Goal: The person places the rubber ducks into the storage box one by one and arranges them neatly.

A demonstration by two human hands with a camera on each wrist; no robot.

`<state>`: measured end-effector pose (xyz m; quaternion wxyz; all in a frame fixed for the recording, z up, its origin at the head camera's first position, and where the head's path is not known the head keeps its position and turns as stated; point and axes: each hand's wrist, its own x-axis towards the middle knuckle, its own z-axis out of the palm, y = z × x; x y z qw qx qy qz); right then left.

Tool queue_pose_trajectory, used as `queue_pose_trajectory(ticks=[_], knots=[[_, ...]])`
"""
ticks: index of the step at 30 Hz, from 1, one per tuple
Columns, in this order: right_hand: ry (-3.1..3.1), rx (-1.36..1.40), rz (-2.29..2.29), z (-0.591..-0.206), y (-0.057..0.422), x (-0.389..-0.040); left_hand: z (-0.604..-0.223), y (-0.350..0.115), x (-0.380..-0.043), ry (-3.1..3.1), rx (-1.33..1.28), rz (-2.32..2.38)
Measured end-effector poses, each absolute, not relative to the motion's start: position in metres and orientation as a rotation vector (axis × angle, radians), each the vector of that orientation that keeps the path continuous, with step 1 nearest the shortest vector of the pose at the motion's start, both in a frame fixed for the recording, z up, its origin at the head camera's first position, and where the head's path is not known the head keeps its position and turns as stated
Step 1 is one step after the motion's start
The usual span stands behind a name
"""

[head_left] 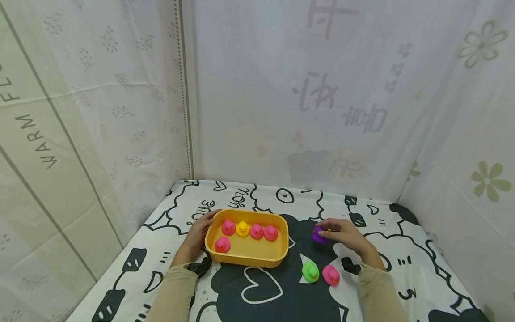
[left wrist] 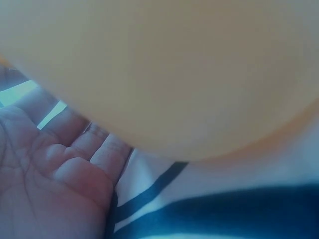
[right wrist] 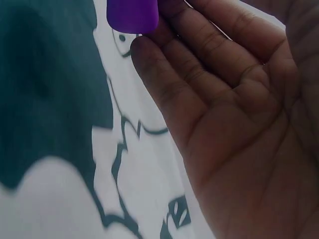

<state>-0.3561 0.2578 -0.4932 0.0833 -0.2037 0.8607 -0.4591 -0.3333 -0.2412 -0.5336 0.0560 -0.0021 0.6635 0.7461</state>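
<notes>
In the head view, my left hand (head_left: 196,235) lies along the left side of a yellow tray (head_left: 249,260), its fingers reaching the far corner. The left wrist view has the palm (left wrist: 55,169) facing the blurred tray wall (left wrist: 189,74), with the fingertips hidden behind it. Inside the tray are several pink toy ducks (head_left: 222,244) and one yellow duck (head_left: 242,229). To the right of the tray, my right hand (head_left: 349,233) pinches a purple toy duck (head_left: 318,235). Only part of that purple duck (right wrist: 132,16) shows in the right wrist view, at the fingertips.
A green duck (head_left: 310,271) and a pink duck (head_left: 331,275) sit on the patterned cloth (head_left: 289,299), nearer me than the right hand. White printed curtains (head_left: 301,147) enclose the table at the back and both sides.
</notes>
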Motion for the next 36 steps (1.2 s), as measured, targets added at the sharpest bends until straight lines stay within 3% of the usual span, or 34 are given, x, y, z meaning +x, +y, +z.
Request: queue_pose_trajectory(ticks=[20, 36], knots=[[2.435, -0.944, -1.225, -0.45, 0.166, -0.37, -0.533, -0.244, -0.329, 1.945, 0.005, 2.29], [2.309, -1.081, -0.966, -0.438, 0.081, -0.384, -0.534, -0.246, -0.332, 1.99, -0.008, 2.269]])
